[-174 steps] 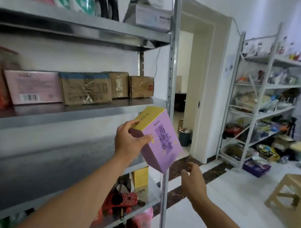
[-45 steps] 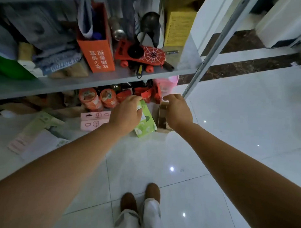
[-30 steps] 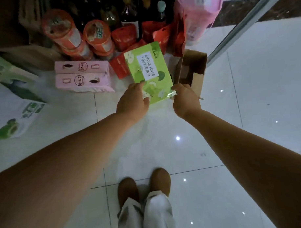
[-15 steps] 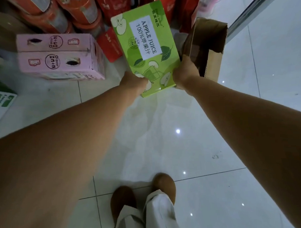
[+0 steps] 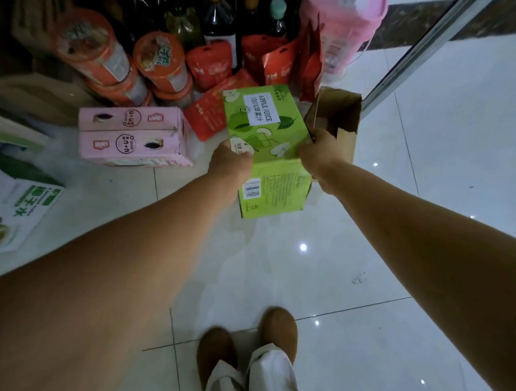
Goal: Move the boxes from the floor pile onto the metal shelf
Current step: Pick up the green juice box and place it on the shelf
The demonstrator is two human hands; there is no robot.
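Gripping the green juice box (image 5: 266, 142) at twelve o'clock, the left hand (image 5: 231, 164) and right hand (image 5: 315, 152) clasp its sides; pink boxes (image 5: 132, 137) at ten o'clock remain unshelved.

Open tiled floor (image 5: 297, 267) toward the feet and out to the right. Hemmed in at left by stacked pink boxes (image 5: 132, 135), at right by an open cardboard box (image 5: 339, 119) touching the right hand (image 5: 313, 152); red pouches (image 5: 215, 109), orange tubs (image 5: 158, 67) and bottles (image 5: 218, 24) crowded behind. Slanted metal post (image 5: 427, 46) crossing upper right.
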